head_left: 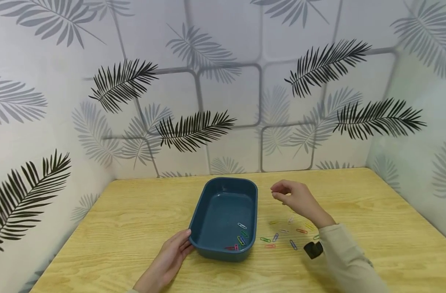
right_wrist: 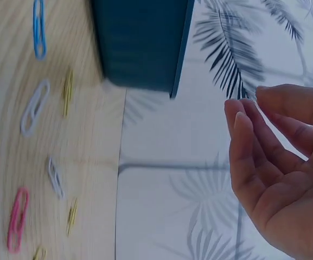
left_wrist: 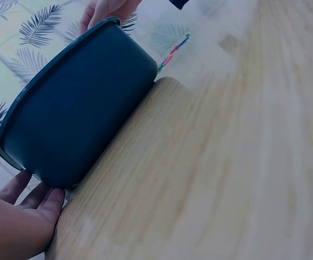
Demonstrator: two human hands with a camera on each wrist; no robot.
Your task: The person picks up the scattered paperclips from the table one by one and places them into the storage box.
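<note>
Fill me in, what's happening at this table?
A person's left hand holds the near left corner of a blue bin, with several paper clips in its near end. The right hand hangs above the table right of the bin, with no clip visible in its fingers. Loose clips lie on that side.

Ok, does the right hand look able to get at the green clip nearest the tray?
Probably yes: the right hand appears empty, raised above the table, and nothing covers the green clip, lying just outside the tray.
</note>
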